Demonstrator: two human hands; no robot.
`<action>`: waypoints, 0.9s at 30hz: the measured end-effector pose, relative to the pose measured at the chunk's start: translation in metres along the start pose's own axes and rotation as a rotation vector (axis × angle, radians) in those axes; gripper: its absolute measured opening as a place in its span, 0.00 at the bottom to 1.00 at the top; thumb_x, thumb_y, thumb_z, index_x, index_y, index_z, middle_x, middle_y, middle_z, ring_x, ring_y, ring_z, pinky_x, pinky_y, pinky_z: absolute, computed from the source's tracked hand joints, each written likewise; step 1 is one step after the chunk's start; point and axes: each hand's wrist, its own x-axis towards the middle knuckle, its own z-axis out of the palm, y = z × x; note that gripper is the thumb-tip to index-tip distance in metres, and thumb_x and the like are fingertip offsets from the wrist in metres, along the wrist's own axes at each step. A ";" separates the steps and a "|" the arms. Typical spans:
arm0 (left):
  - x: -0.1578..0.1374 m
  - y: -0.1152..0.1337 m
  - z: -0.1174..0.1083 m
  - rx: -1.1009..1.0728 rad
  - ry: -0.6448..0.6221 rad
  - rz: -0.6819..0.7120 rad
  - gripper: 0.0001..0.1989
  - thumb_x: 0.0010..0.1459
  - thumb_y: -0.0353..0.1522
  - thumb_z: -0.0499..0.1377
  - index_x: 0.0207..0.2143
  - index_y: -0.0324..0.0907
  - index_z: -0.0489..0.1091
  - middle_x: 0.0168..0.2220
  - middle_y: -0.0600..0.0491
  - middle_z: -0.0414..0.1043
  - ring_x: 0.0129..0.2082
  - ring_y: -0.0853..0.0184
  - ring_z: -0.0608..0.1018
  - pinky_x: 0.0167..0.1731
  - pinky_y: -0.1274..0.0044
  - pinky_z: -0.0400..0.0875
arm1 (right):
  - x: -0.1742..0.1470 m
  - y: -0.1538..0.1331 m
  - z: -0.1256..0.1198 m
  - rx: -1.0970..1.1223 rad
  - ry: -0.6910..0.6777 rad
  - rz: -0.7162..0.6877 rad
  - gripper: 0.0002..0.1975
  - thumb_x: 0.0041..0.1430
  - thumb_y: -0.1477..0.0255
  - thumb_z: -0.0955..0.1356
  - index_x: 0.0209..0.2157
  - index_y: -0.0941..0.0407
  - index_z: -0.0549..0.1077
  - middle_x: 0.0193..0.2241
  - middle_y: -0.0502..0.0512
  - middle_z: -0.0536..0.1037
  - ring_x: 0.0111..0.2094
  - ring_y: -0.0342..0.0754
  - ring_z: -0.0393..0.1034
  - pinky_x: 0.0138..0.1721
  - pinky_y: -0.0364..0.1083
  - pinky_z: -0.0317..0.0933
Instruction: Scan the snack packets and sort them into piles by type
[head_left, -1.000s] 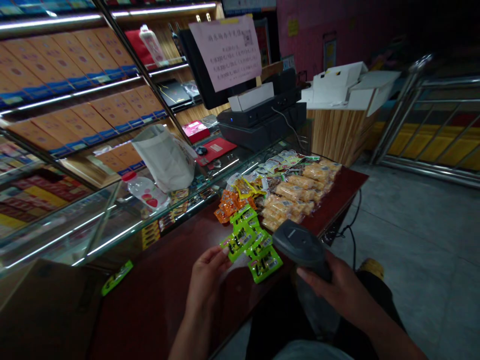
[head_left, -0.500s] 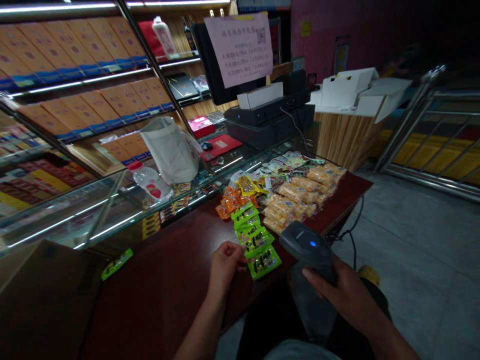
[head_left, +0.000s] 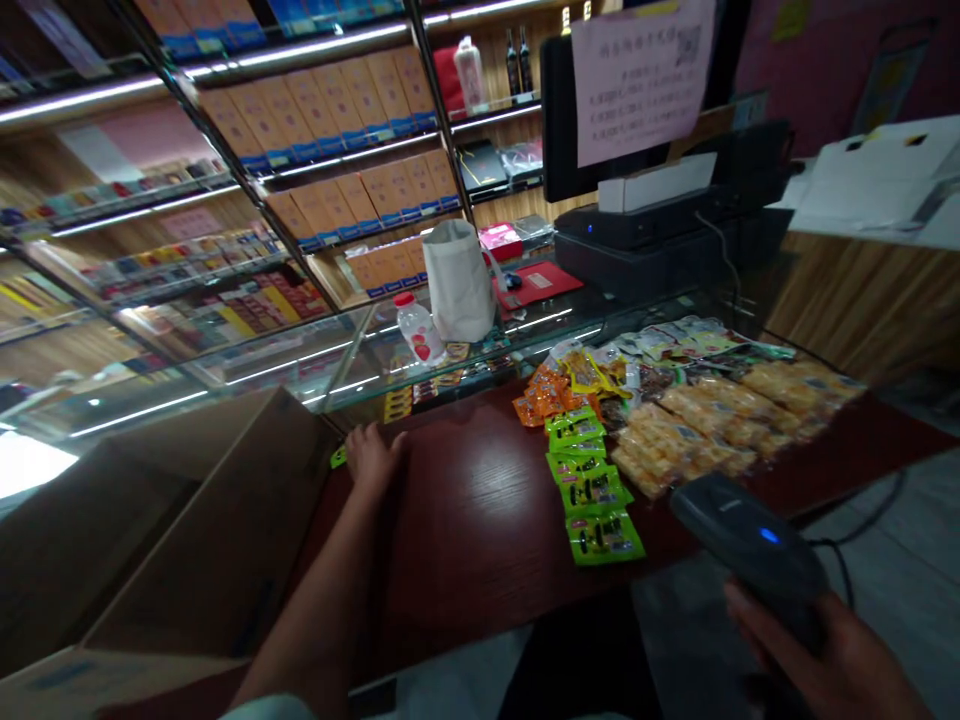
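Observation:
My left hand (head_left: 371, 460) is at the left of the dark red tabletop, beside the cardboard box. Its fingers lie over a small green snack packet (head_left: 338, 457), most of which they hide. The thumb stands apart from the fingers. My right hand (head_left: 844, 640) is wrapped round the handle of a dark barcode scanner (head_left: 750, 540), whose blue light is lit, at the lower right. Between the hands lies an overlapping column of green snack packets (head_left: 596, 490). Orange packets (head_left: 551, 393) and yellow packets (head_left: 585, 370) lie behind them, and clear bags of pale puffed snacks (head_left: 675, 440) to their right.
An open cardboard box (head_left: 217, 540) stands at the left. Behind the tabletop (head_left: 465, 520) is a glass counter with a red-capped bottle (head_left: 418, 330), a white bag (head_left: 459, 285) and a monitor (head_left: 559, 120) bearing a paper sign. The scanner's cable (head_left: 840, 560) hangs at the right.
My left hand has moved left from the green column to the lone green packet by the box. The view has turned left. The right hand still holds the scanner.

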 end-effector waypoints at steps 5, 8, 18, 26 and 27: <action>0.015 -0.027 0.005 0.060 -0.187 -0.057 0.35 0.64 0.48 0.49 0.63 0.30 0.61 0.65 0.28 0.59 0.64 0.35 0.59 0.58 0.46 0.55 | -0.003 -0.013 0.006 0.019 0.029 -0.071 0.22 0.39 0.46 0.70 0.25 0.50 0.73 0.16 0.52 0.77 0.20 0.56 0.74 0.24 0.49 0.69; -0.017 -0.010 0.011 0.031 -0.240 0.089 0.29 0.67 0.43 0.47 0.63 0.36 0.64 0.65 0.38 0.63 0.64 0.43 0.62 0.60 0.55 0.58 | -0.002 -0.014 0.010 0.022 -0.010 -0.069 0.21 0.42 0.47 0.70 0.27 0.51 0.73 0.15 0.51 0.77 0.19 0.55 0.72 0.22 0.49 0.67; -0.117 0.039 0.016 -0.315 -0.192 0.412 0.22 0.64 0.40 0.53 0.56 0.42 0.73 0.63 0.43 0.68 0.63 0.51 0.66 0.62 0.60 0.59 | -0.013 -0.022 0.023 -0.002 0.069 -0.188 0.19 0.49 0.52 0.71 0.35 0.52 0.75 0.15 0.47 0.72 0.19 0.54 0.68 0.26 0.50 0.61; -0.089 0.035 0.003 -0.323 -0.293 0.073 0.18 0.47 0.41 0.66 0.38 0.41 0.71 0.39 0.46 0.76 0.43 0.53 0.77 0.44 0.68 0.70 | -0.022 -0.033 0.025 0.094 0.122 -0.218 0.16 0.47 0.56 0.71 0.33 0.52 0.76 0.26 0.52 0.81 0.34 0.58 0.77 0.38 0.49 0.68; -0.092 0.040 0.000 -0.409 -0.311 0.067 0.17 0.46 0.41 0.66 0.36 0.42 0.69 0.36 0.49 0.76 0.40 0.56 0.78 0.40 0.70 0.70 | -0.022 -0.033 0.025 0.097 0.112 -0.225 0.16 0.47 0.56 0.71 0.34 0.52 0.76 0.26 0.52 0.81 0.32 0.57 0.77 0.37 0.48 0.68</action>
